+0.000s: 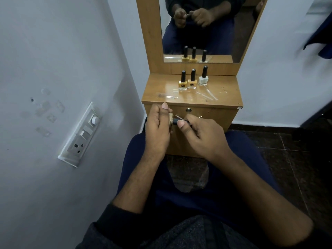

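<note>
My left hand [158, 126] grips a small nail polish bottle [170, 119], mostly hidden in the curled fingers, in front of the dresser drawer. My right hand [203, 135] pinches the bottle's black cap [181, 121] between thumb and fingers. The bottle lies tilted sideways, with the cap pointing right. On the wooden dresser top [226, 94] stand three more bottles with black caps: a yellow one [182, 83], an orange one [192, 81] and a white one [203, 78].
Several clear thin plastic strips [206, 95] lie on the dresser top. A mirror [203, 29] rises behind the bottles and reflects my hands. A switch and socket panel [80, 135] sits on the wall at left. My knees flank the dresser base.
</note>
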Motion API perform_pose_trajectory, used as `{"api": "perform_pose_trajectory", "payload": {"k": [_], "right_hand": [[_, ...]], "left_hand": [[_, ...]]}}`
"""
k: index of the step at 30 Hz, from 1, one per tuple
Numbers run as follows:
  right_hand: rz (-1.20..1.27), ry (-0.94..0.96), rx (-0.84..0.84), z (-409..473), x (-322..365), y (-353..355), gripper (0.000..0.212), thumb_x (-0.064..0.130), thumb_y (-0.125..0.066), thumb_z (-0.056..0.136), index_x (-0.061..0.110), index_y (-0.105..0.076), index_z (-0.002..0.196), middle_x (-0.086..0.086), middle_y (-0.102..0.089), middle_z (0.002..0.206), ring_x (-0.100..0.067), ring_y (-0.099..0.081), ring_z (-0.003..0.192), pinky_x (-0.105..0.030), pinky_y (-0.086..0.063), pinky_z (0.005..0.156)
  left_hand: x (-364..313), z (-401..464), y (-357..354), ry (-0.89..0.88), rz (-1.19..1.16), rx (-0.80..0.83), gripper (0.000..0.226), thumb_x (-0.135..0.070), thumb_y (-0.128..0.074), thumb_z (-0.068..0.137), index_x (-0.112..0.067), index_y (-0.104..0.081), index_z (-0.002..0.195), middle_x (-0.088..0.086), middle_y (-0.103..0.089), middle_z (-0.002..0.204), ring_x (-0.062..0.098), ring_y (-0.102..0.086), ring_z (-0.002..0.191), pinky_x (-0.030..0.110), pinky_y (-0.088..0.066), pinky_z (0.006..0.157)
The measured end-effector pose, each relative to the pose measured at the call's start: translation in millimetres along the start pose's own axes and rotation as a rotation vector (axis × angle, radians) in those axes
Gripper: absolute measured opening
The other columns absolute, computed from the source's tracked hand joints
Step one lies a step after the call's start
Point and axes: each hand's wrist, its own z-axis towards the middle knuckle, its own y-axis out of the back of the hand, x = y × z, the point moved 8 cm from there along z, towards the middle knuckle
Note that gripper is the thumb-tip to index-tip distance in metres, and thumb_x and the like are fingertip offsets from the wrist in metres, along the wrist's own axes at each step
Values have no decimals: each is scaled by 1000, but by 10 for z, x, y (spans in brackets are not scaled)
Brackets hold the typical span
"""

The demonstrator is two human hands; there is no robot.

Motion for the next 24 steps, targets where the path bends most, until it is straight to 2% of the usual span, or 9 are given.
{"api": "perform_pose_trajectory", "payload": {"k": [4,7,9,11,14,16,18,20,24], "right_hand": [[440,-213,87,-11,-72,-118,50,50,-43,106,24,-42,64,10,-42,54,-9,-39,49,-35,-32,51],[884,-585,247,-76,-121,-313,51,43,-42,109,26,-38,61,6,-32,53,-10,-26,47,-25,-24,45],[1040,-782,380,-174,-132,-429,54,45,-39,107,27,-36,56,7,-28,50,-8,-21,43,-22,-14,44],[1142,-860,433,-230,-146,-463,55,48,-39,107,28,-37,56,8,-25,50,-7,-19,41,-24,-10,46],[934,-741,319,-183,-198,-371,53,55,-39,107,21,-49,66,6,-40,53,-8,-34,43,-20,-27,42],[575,-497,124,-81,-230,-185,50,55,-40,106,16,-57,80,3,-55,62,-11,-50,52,-28,-43,51],[276,-283,1,-16,-212,-52,42,52,-41,107,21,-55,83,1,-59,67,-16,-56,60,-40,-45,56],[233,-243,-24,9,-256,-39,44,51,-43,107,19,-52,78,0,-55,65,-19,-53,60,-44,-44,56],[459,-389,53,31,-359,-170,53,54,-48,104,15,-48,68,2,-45,59,-12,-43,56,-37,-35,59]], "left_hand": [[-62,-10,-24,-59,13,12,29,-40,-42,108,-21,-58,94,-3,-55,75,13,-54,67,34,-48,54],[-112,-31,-27,-138,34,11,30,-37,-42,108,-13,-56,97,3,-53,74,17,-53,65,44,-49,54],[-139,-47,-27,-193,56,22,32,-35,-42,109,-7,-54,98,10,-54,76,23,-53,65,48,-49,55],[-142,-55,-37,-223,66,40,34,-35,-43,108,-4,-52,99,15,-55,80,30,-55,68,49,-50,56],[-104,-54,-63,-202,66,57,36,-39,-44,106,-4,-53,103,20,-58,86,33,-57,73,47,-52,60],[-28,-44,-76,-139,35,61,37,-41,-47,105,-5,-54,106,19,-59,89,25,-58,73,38,-52,59],[52,-35,-86,-81,-17,69,32,-38,-49,104,-6,-55,106,14,-59,88,18,-56,74,28,-50,60],[92,-28,-108,-48,-59,88,28,-37,-51,103,-9,-55,104,8,-58,87,17,-56,75,25,-50,62],[149,-8,-125,-36,-73,105,18,-32,-51,105,-15,-55,100,4,-57,83,17,-56,74,28,-52,66]]}}
